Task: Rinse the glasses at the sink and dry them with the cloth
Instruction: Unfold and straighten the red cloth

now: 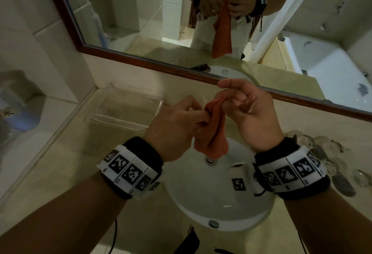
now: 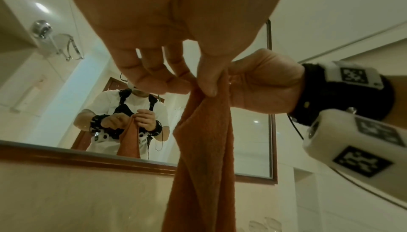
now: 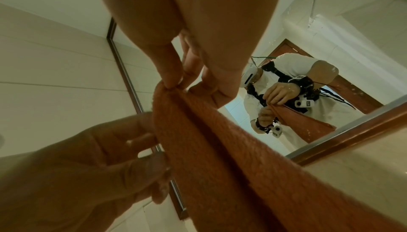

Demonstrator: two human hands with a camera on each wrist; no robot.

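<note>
Both hands hold the orange cloth over the sink: the left hand pinches its top edge between thumb and fingers, and the right hand pinches the same bunched edge just beside it, so the cloth hangs down in folds. The glasses stand grouped on the counter right of the sink, and a clear tray sits to its left, below the mirror.

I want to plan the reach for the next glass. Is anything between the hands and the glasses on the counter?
Nothing visible stands between. The glasses lie on the counter beside the right hand. But both hands are busy: left hand and right hand each pinch the cloth over the sink.
</note>
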